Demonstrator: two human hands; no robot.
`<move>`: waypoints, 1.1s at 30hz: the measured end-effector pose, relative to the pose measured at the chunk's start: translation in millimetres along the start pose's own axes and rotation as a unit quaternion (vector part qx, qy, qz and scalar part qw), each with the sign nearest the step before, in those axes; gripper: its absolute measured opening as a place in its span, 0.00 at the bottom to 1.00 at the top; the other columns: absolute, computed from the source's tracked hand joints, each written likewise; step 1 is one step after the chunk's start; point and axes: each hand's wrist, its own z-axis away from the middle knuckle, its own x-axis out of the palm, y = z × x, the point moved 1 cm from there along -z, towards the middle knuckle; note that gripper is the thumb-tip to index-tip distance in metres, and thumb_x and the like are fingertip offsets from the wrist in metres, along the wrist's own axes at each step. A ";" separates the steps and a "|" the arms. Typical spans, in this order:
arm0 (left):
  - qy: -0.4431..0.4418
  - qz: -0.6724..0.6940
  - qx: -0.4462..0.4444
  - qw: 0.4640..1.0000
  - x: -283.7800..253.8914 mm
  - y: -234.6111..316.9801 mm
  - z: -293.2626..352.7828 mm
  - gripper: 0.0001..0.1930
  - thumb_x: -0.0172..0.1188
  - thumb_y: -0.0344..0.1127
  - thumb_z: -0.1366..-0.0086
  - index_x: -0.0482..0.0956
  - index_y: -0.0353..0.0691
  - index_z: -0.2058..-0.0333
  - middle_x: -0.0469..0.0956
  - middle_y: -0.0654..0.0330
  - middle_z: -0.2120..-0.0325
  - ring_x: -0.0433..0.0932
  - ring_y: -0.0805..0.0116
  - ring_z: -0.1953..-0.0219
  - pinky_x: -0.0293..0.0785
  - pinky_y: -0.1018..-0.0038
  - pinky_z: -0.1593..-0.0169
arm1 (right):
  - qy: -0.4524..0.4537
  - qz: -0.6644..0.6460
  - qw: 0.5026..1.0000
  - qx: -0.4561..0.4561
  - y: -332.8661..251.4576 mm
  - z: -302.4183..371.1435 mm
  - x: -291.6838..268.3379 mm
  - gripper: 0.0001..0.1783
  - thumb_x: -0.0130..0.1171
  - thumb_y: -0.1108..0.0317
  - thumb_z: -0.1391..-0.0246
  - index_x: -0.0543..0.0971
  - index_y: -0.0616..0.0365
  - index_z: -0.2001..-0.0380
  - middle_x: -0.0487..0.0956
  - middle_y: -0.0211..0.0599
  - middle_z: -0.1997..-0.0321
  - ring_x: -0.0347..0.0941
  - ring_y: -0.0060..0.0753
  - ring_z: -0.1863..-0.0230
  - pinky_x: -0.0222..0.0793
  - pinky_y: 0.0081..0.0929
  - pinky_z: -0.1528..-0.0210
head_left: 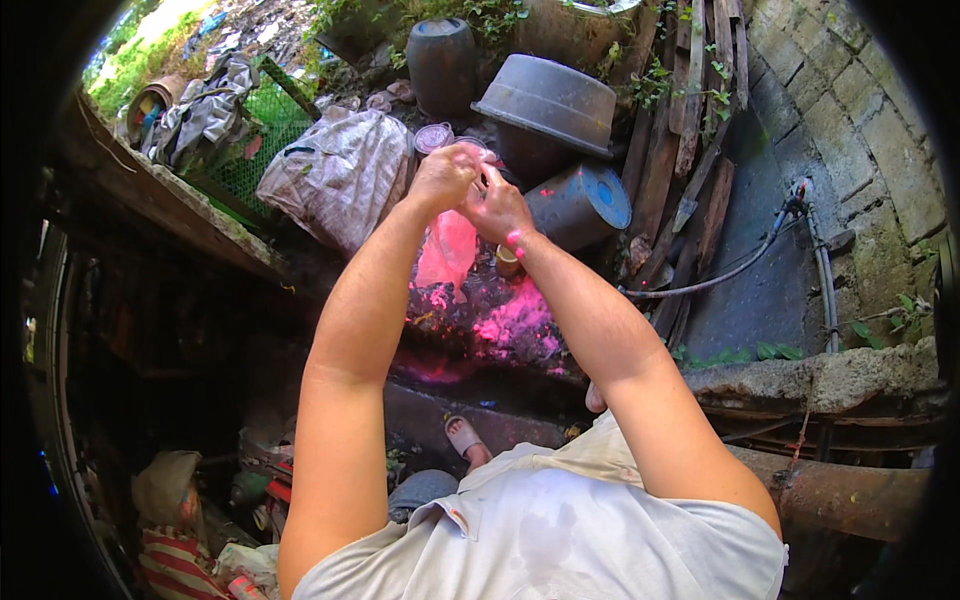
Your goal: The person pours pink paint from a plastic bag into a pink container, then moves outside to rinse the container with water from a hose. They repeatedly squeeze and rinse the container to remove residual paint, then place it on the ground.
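My left hand (447, 176) and my right hand (497, 208) are brought together in front of me, fingers closed and touching. Whatever they grip is mostly hidden by the fingers. Directly below them is a pink, thin plastic bag (447, 250); I cannot tell whether it hangs from my fingers or lies on the ground. Pink stain marks my right wrist. Just beyond my left hand stands a small round tub with a pale purple rim (433, 138). Bright pink splashes (515, 322) cover the dark ground beneath my hands, and a small tan-sided can (508, 262) sits by my right wrist.
A grey basin (550, 100) lies upside down beyond my hands, with a blue-grey bucket (580, 207) tipped beside it. A pale woven sack (340, 175) slumps at left. Wooden planks (665, 150), a hose (720, 283) and a block wall (860, 130) are at right.
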 end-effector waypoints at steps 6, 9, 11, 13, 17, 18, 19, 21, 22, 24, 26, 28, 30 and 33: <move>-0.144 -0.062 0.064 0.985 -29.2 5.4 -17.6 0.10 0.66 0.35 0.25 0.90 0.35 0.57 0.89 0.66 0.66 0.82 0.78 0.62 0.81 0.70 0.55 | 0.040 0.019 0.999 0.032 -0.7 -27.9 25.8 0.24 0.65 0.47 0.39 0.88 0.56 0.54 0.86 0.59 0.53 0.84 0.63 0.50 0.80 0.54 0.47; -0.067 -0.011 0.124 0.990 -50.7 51.9 -25.3 0.11 0.62 0.33 0.23 0.89 0.32 0.56 0.88 0.66 0.63 0.80 0.79 0.59 0.80 0.73 0.51 | 0.031 0.041 0.996 0.077 25.5 -32.8 50.5 0.27 0.62 0.42 0.39 0.90 0.58 0.66 0.86 0.58 0.61 0.85 0.63 0.54 0.80 0.54 0.50; -0.034 -0.017 0.164 0.986 -75.4 75.5 -31.2 0.10 0.61 0.32 0.24 0.89 0.32 0.57 0.90 0.62 0.64 0.81 0.78 0.61 0.80 0.73 0.51 | 0.020 0.059 0.993 0.101 39.1 -31.1 61.6 0.27 0.63 0.41 0.39 0.90 0.56 0.64 0.86 0.58 0.60 0.85 0.64 0.53 0.80 0.55 0.49; -0.026 0.029 0.234 0.972 -92.2 92.4 -37.9 0.11 0.58 0.29 0.24 0.89 0.31 0.57 0.91 0.59 0.62 0.82 0.76 0.60 0.80 0.73 0.49 | 0.020 0.064 0.991 0.116 66.8 -33.7 67.2 0.28 0.63 0.40 0.39 0.90 0.56 0.63 0.87 0.58 0.58 0.85 0.64 0.52 0.80 0.54 0.48; 0.056 0.043 0.202 0.977 -112.1 114.9 -29.9 0.13 0.57 0.35 0.20 0.89 0.36 0.52 0.90 0.60 0.60 0.86 0.73 0.60 0.82 0.74 0.52 | -0.054 0.140 0.972 0.179 111.3 -19.4 65.9 0.28 0.69 0.47 0.42 0.86 0.52 0.44 0.87 0.55 0.49 0.84 0.61 0.46 0.81 0.52 0.44; 0.046 0.000 0.161 0.986 -121.1 97.8 -29.8 0.13 0.58 0.36 0.20 0.89 0.36 0.52 0.90 0.59 0.61 0.86 0.73 0.61 0.82 0.73 0.53 | -0.047 0.101 0.983 0.149 92.4 -11.9 67.9 0.31 0.71 0.49 0.44 0.82 0.53 0.40 0.87 0.55 0.50 0.84 0.61 0.46 0.81 0.51 0.44; 0.027 -0.036 0.124 0.991 -119.0 87.4 -34.5 0.13 0.58 0.37 0.20 0.89 0.37 0.52 0.90 0.57 0.61 0.86 0.72 0.62 0.82 0.72 0.53 | -0.032 0.065 0.989 0.127 76.5 -4.0 61.5 0.36 0.73 0.51 0.46 0.78 0.54 0.36 0.88 0.55 0.50 0.84 0.61 0.46 0.81 0.51 0.44; 0.012 -0.166 0.127 0.978 -102.8 82.9 -26.0 0.11 0.60 0.37 0.22 0.91 0.39 0.55 0.90 0.51 0.65 0.86 0.71 0.64 0.82 0.69 0.55 | 0.003 0.025 0.997 0.069 66.3 -3.2 56.5 0.52 0.78 0.56 0.52 0.66 0.61 0.27 0.87 0.58 0.50 0.85 0.61 0.46 0.80 0.49 0.43; 0.010 -0.179 0.143 0.973 -94.8 49.3 -33.9 0.08 0.65 0.35 0.27 0.91 0.40 0.58 0.89 0.50 0.67 0.86 0.69 0.66 0.82 0.68 0.55 | -0.005 0.006 0.999 0.049 51.5 -7.3 53.2 0.53 0.77 0.55 0.51 0.64 0.62 0.26 0.86 0.60 0.48 0.84 0.61 0.46 0.80 0.48 0.42; -0.086 -0.237 0.126 0.959 -66.2 19.5 -33.4 0.10 0.66 0.30 0.38 0.91 0.42 0.59 0.89 0.48 0.66 0.89 0.60 0.64 0.83 0.62 0.55 | -0.019 -0.025 0.999 0.025 26.4 -15.0 33.9 0.57 0.76 0.54 0.50 0.60 0.66 0.24 0.84 0.65 0.45 0.84 0.63 0.44 0.80 0.47 0.41; -0.106 -0.285 0.135 0.943 -41.3 16.6 -21.4 0.10 0.63 0.33 0.38 0.90 0.42 0.60 0.88 0.46 0.66 0.89 0.49 0.62 0.83 0.58 0.55 | -0.073 0.047 0.996 -0.021 20.1 -30.5 20.5 0.55 0.72 0.52 0.45 0.58 0.67 0.23 0.82 0.67 0.41 0.81 0.62 0.39 0.77 0.47 0.37; -0.081 -0.262 0.135 0.952 -32.4 22.4 -10.4 0.10 0.62 0.36 0.37 0.89 0.41 0.61 0.87 0.45 0.66 0.87 0.44 0.61 0.83 0.55 0.55 | -0.104 0.068 0.989 -0.074 3.2 -36.7 14.7 0.52 0.70 0.51 0.42 0.59 0.68 0.24 0.81 0.68 0.39 0.80 0.61 0.37 0.76 0.48 0.35; -0.078 -0.264 0.149 0.950 -35.5 24.0 -9.3 0.11 0.62 0.39 0.37 0.88 0.40 0.62 0.86 0.45 0.67 0.87 0.42 0.61 0.82 0.54 0.55 | -0.150 0.071 0.985 -0.044 -1.1 -35.6 12.3 0.38 0.63 0.52 0.35 0.67 0.70 0.33 0.81 0.69 0.41 0.78 0.61 0.35 0.74 0.50 0.34; -0.102 -0.305 0.178 0.930 -49.6 27.6 -13.6 0.11 0.61 0.40 0.38 0.87 0.40 0.64 0.86 0.45 0.67 0.87 0.42 0.61 0.82 0.52 0.55 | -0.160 0.093 0.981 -0.065 2.6 -36.6 22.1 0.27 0.59 0.56 0.33 0.72 0.69 0.41 0.83 0.68 0.48 0.81 0.64 0.41 0.77 0.52 0.39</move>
